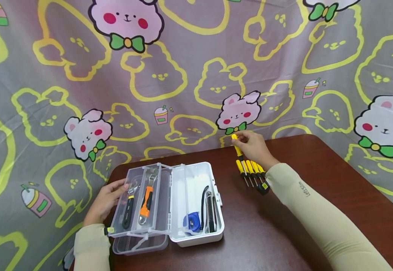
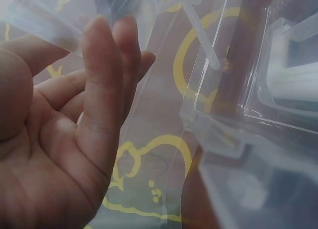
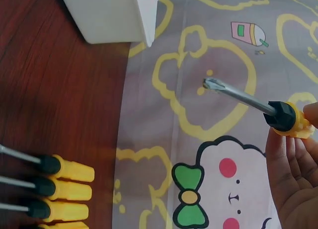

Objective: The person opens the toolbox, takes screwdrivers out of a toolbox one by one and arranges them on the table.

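Note:
My right hand (image 1: 252, 145) pinches the yellow handle of a Phillips screwdriver (image 1: 238, 148), its tip pointing down above the table. Below it, several yellow-handled screwdrivers (image 3: 69, 189) lie in a row. At the left, my left hand (image 1: 110, 197) holds the edge of a clear plastic tray (image 1: 136, 205) of the open toolbox (image 1: 196, 171), thumb and fingers around the edge. A black-handled adjustable wrench (image 1: 128, 210) and an orange-handled wrench (image 1: 146, 201) lie in the tray. Inside the white base are a blue tape measure (image 1: 192, 222) and a utility knife (image 1: 210, 214).
The toolbox's clear lid (image 1: 142, 246) lies folded out to the left, under the tray. A dark wooden table (image 1: 250, 233) carries everything. Right behind its back edge hangs a patterned cloth (image 1: 189, 113), which also runs along the left and right sides.

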A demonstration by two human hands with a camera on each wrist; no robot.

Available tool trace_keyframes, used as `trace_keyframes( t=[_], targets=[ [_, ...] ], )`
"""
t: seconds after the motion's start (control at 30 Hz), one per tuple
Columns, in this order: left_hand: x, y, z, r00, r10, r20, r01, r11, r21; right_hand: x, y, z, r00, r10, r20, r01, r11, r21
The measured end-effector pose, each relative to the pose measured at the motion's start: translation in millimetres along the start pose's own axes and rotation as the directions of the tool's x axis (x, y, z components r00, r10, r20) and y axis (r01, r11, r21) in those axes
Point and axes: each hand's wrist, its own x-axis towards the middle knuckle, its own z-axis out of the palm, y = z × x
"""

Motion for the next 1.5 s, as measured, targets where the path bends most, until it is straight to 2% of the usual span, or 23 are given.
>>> trace_keyframes(
  t=[0.27,0.7,0.93,1.2,1.5],
  targets=[
    [1.1,-0.4,-0.1,1.0,0.006,-0.008,-0.006,1.0,0.004,0.8,9.2,-8.1,0.999,0.022,0.029,-0.021,0.999,-0.027],
    [1.1,1.2,0.2,1.0,0.001,-0.003,-0.001,1.0,0.009,0.3,24.4,-19.6,0.998,0.063,-0.001,-0.063,0.995,-0.079],
    [1.1,0.6,-0.5,1.0,0.002,0.003,-0.002,1.0,0.008,-1.9,36.9,-24.7,0.995,0.094,0.022,-0.092,0.994,-0.064],
    [0.0,0.7,-1.4,1.0,0.007,0.006,-0.007,1.0,0.0,-1.2,51.8,-28.3,0.997,0.07,0.024,-0.068,0.994,-0.082],
    [-0.9,0.2,-0.7,1.0,0.002,0.002,-0.002,1.0,0.003,-0.6,70.4,-33.6,0.999,0.052,0.016,-0.049,0.986,-0.161]
  ],
)
